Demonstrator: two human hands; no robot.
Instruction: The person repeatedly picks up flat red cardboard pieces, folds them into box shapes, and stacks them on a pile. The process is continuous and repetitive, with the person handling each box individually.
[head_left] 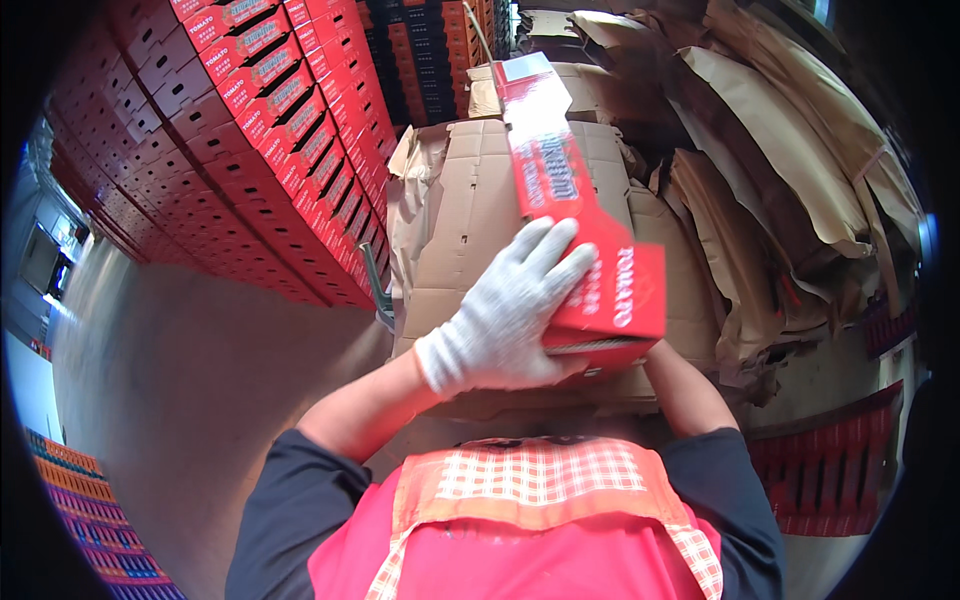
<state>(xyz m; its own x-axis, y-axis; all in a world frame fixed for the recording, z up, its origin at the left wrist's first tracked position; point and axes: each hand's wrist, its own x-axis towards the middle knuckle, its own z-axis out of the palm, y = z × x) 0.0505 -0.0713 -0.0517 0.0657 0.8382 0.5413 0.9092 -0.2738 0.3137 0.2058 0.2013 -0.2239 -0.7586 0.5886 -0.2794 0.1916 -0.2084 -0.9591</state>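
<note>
A flat red cardboard carton blank (560,190) stands up in front of me, long and narrow, its near end folded over. My left hand (505,315), in a white knit glove, presses flat on that near end with the fingers spread across the top. My right hand is hidden under the carton; only the right forearm (685,385) shows, reaching up beneath it. Below the carton lies a stack of flattened brown cardboard (460,210).
A tall wall of stacked red cartons (250,140) rises at the left. Crumpled brown paper and cardboard sheets (790,150) pile up at the right. More red cartons (830,480) sit low at the right. Grey concrete floor (200,380) spreads at the left.
</note>
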